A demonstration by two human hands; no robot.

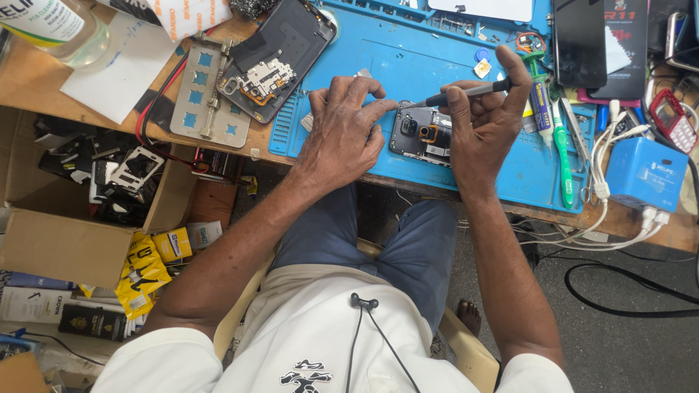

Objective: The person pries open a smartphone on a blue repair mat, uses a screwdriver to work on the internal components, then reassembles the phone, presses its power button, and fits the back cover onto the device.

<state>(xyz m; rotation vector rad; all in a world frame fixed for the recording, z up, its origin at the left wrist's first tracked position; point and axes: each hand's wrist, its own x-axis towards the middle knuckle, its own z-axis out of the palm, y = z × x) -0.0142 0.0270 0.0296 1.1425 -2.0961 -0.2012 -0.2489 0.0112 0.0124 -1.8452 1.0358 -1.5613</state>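
A: The opened dark smartphone with its back cover off (pixel 424 135) lay at the near edge of the blue rubber work mat (pixel 510 171), just above the middle of the frame, circuit parts and camera block exposed.

B: And the hands?

A: The left hand (pixel 342 135) pressed down beside it, fingers curled, the fingertips (pixel 386 109) touching the phone's left end to steady it. It clasped nothing. The right hand (pixel 484 120) was closed tight round a slim grey-handled screwdriver (pixel 466 92), thumb and fingers pinching the shaft, the index hooked over its end, the tip down at the phone's upper edge.

B: What could have gone wrong?

A: My judgement: the phone sat close to the mat's front edge, so a hard push could have slid it off towards the lap. A slipping tip could have scratched the board or flicked a screw away among the clutter.

B: Further back?

A: Right of centre, a green-handled toothbrush (pixel 563 156) and a blue box-shaped charger (pixel 646 175); at upper left, another dismantled black phone shell (pixel 280 54) beside a grey metal stencil plate (pixel 200 91). A cardboard box of spare parts (pixel 44 244) stood at the left edge.
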